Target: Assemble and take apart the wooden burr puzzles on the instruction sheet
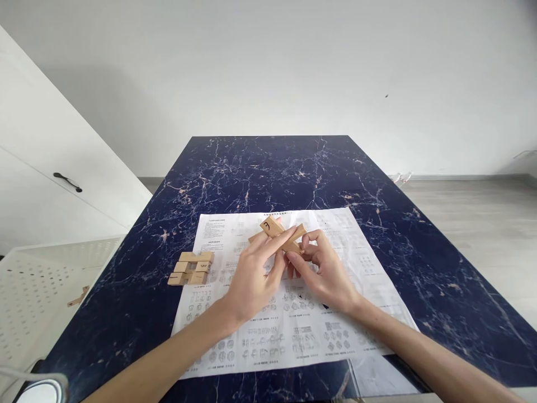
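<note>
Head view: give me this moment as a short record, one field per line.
Left hand: gripping crossed wooden pieces, one marked in black
Right hand: fingertips at their right side, exact grip partly hidden
Sheet: white, printed with diagrams, beneath both hands
Wooden blocks: grouped across the sheet's left edge
Table: dark blue, marbled

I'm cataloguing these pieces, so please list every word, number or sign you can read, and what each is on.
"3", apparently, handwritten and turned, on the wooden block between the hands.
"3", perhaps, on a block in the group of blocks at the left; too small to be sure.
Thin strokes on that group's front pieces: unclear.
Printed heading and captions on the paper sheet: too small and blurred to read.
</note>
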`<state>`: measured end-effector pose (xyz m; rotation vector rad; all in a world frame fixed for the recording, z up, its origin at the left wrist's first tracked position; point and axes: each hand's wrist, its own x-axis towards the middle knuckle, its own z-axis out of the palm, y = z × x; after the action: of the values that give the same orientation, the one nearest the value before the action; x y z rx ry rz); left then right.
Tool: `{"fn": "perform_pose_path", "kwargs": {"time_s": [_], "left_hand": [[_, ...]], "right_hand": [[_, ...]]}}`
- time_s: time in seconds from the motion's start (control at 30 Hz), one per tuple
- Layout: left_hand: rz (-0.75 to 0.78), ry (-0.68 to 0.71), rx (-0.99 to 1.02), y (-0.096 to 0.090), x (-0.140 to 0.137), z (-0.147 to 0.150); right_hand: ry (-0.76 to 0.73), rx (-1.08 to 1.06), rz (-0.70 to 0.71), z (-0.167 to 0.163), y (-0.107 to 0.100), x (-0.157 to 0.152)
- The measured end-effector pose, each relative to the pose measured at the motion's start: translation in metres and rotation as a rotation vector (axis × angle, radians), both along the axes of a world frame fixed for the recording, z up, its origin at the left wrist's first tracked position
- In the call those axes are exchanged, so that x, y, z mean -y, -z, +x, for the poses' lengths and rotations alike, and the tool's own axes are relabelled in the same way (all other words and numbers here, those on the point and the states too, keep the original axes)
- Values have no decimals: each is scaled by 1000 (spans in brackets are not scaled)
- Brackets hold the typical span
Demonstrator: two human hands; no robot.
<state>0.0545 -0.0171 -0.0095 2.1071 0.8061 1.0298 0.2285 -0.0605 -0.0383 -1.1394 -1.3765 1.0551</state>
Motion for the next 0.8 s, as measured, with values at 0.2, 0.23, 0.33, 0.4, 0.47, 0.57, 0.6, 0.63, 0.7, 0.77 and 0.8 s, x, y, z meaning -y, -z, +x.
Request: {"fn": "perform_pose_path", "kwargs": {"time_s": [0.2, 0.23, 0.33, 0.4, 0.47, 0.57, 0.6, 0.63, 0.7, 0.77, 0.8], "left_hand": [[-147, 67, -29, -2, 2, 1], [-166, 85, -33, -3, 2, 0], [-190, 127, -57, -5, -1, -2], [-191, 143, -75, -6, -5, -5], [-165, 147, -92, -5, -9, -7], [-100, 130, -118, -2, -14, -9], [-90, 114, -123, -1, -15, -9], [-89, 95, -124, 0, -15, -9], [-92, 66, -127, 1, -14, -8], [-91, 66, -132, 0, -13, -6], [-87, 74, -128, 0, -12, -6]], "right_hand": [[53, 11, -49, -1, 0, 0], [62, 5, -55, -2, 0, 0], [63, -19, -67, -1, -2, 0], [58, -48, -73, 1, -4, -2], [65, -81, -72, 3, -4, -4], [79, -100, -54, 7, -3, -7], [82, -89, -49, 8, -2, -7], [85, -68, -47, 8, -2, -7], [100, 1, -47, 9, -1, -7], [115, 76, -48, 9, -2, -5], [117, 106, -46, 8, -2, -5]]}}
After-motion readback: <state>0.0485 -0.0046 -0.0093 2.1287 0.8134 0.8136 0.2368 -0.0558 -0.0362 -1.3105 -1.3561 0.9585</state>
